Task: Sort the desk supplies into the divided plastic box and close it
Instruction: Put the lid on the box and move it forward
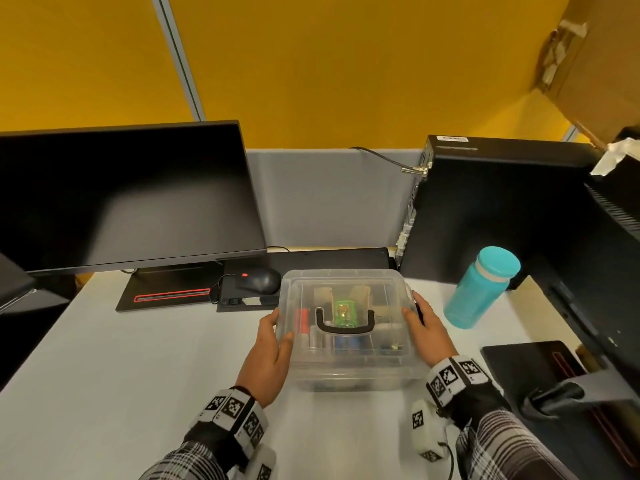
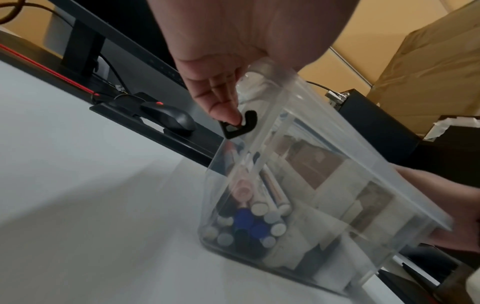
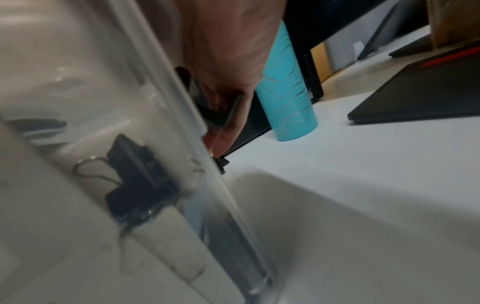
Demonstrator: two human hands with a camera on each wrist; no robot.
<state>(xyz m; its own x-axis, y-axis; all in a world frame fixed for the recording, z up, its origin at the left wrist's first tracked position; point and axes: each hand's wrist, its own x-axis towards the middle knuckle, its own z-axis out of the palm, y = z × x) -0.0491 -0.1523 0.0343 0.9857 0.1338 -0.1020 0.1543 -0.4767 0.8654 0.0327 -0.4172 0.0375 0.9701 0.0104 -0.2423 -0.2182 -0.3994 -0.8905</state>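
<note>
The clear plastic box (image 1: 346, 370) stands on the white desk with its lid (image 1: 346, 279) on and a black handle (image 1: 344, 328) lying flat on top. Through the plastic I see markers (image 2: 249, 222), a green item (image 1: 344, 311) and a black binder clip (image 3: 135, 174) in separate compartments. My left hand (image 1: 273, 344) grips the box's left side, thumb on the lid, fingertips on the black left latch (image 2: 240, 126). My right hand (image 1: 427, 332) grips the right side, its fingers curled round the right latch (image 3: 223, 117).
A teal bottle (image 1: 481, 292) stands right of the box. Behind the box are a mouse (image 1: 258, 280) and a black keyboard (image 1: 329, 258). A monitor (image 1: 121, 195) is at back left, a computer tower (image 1: 485, 209) at back right, and a second monitor's base (image 1: 533, 372) at right.
</note>
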